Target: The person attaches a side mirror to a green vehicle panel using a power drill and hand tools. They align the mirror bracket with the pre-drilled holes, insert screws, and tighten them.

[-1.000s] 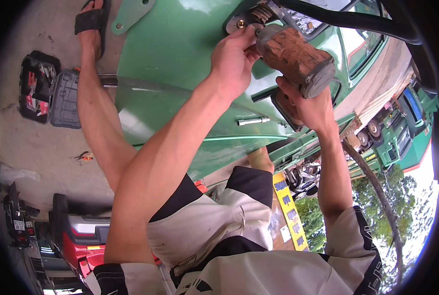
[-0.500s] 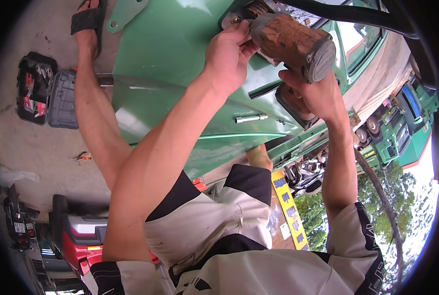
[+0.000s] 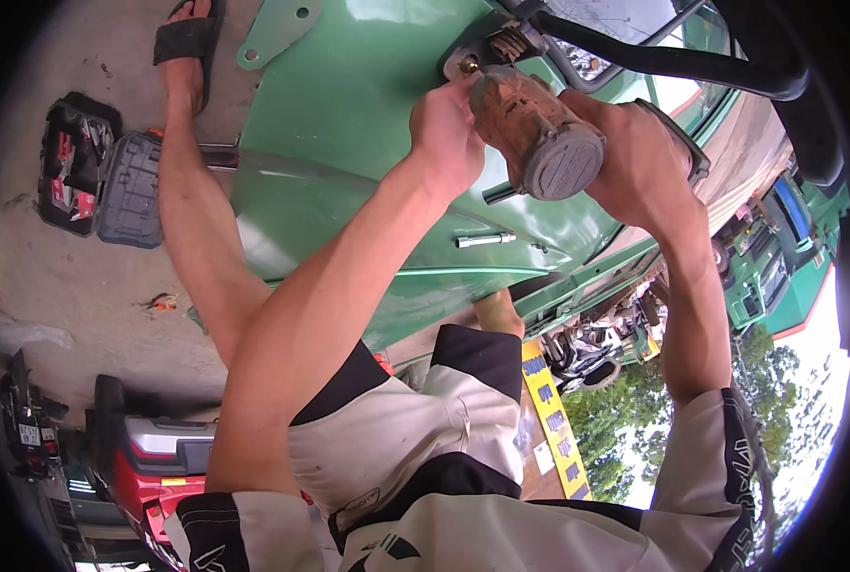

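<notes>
A worn brown-orange impact wrench [image 3: 516,110] with a round grey rear cap points at a brass-coloured bolt head [image 3: 468,65] in a metal mount on the green vehicle panel [image 3: 349,124]. My right hand [image 3: 635,157] is wrapped round its handle, and the flat base sticks out beyond my wrist. My left hand [image 3: 444,138] has its fingers curled by the wrench's nose, just below the bolt. The wrench body hides those fingertips and whatever they pinch. A silver socket extension [image 3: 485,240] lies loose on the panel below.
A black bent tube [image 3: 673,71] crosses above the wrench. On the concrete floor at left sits an unlatched tool case [image 3: 130,191] holding red-handled tools. A green bracket with holes [image 3: 277,29] stands at the panel's upper left. A red motorbike [image 3: 153,458] is at lower left.
The wrench has turned, its rear cap swinging left and down while its base swung up and right. My right hand moved with it. My left hand stayed near the bolt.
</notes>
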`<state>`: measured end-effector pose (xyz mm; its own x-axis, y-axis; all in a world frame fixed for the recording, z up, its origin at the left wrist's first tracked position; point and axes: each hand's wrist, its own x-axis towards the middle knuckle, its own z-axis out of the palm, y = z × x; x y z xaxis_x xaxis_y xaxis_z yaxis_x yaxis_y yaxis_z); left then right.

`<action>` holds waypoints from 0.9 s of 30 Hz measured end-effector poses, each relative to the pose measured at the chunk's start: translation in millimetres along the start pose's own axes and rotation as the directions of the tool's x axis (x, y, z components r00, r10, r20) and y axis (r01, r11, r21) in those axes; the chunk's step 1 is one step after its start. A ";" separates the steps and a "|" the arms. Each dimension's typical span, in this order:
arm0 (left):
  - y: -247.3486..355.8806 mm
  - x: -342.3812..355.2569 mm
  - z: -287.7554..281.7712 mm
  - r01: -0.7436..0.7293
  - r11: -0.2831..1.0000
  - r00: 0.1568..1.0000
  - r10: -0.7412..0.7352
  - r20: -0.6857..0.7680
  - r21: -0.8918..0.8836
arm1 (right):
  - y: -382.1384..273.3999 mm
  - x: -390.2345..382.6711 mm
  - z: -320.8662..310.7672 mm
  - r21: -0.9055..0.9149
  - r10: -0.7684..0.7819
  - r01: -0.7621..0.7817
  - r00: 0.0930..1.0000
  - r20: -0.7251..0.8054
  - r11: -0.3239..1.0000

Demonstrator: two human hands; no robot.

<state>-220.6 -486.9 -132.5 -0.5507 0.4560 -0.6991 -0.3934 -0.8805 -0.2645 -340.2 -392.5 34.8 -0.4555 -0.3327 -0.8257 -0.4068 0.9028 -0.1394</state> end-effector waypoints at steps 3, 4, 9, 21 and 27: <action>6.0 -7.0 2.6 0.022 1.000 0.995 -0.020 -0.099 0.020 | 5.1 -10.2 25.0 0.149 0.021 -0.019 1.000 -0.006 0.989; 5.9 -8.0 9.5 0.023 1.000 0.996 -0.021 -0.087 0.016 | 10.6 -13.5 34.0 0.246 0.011 -0.003 0.999 -0.032 0.969; 4.3 -7.3 20.0 -0.051 0.998 0.977 0.056 -0.204 0.025 | 13.1 -16.1 54.1 0.636 0.211 -0.164 0.977 0.002 0.754; 9.1 3.8 -2.7 0.094 0.984 0.987 -0.112 -0.119 -0.149 | 1.9 -12.6 58.4 0.541 0.101 -0.037 0.991 -0.088 0.840; 7.0 -3.5 10.3 -0.042 0.996 0.991 0.031 -0.133 -0.076 | 17.4 -8.2 50.4 0.443 0.095 -0.109 0.994 0.054 0.890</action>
<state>-229.0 -493.3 -125.0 -0.4597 0.4070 -0.7893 -0.3129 -0.9060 -0.2850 -303.7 -360.4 11.6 -0.4490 -0.2304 -0.8633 0.0386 0.9603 -0.2764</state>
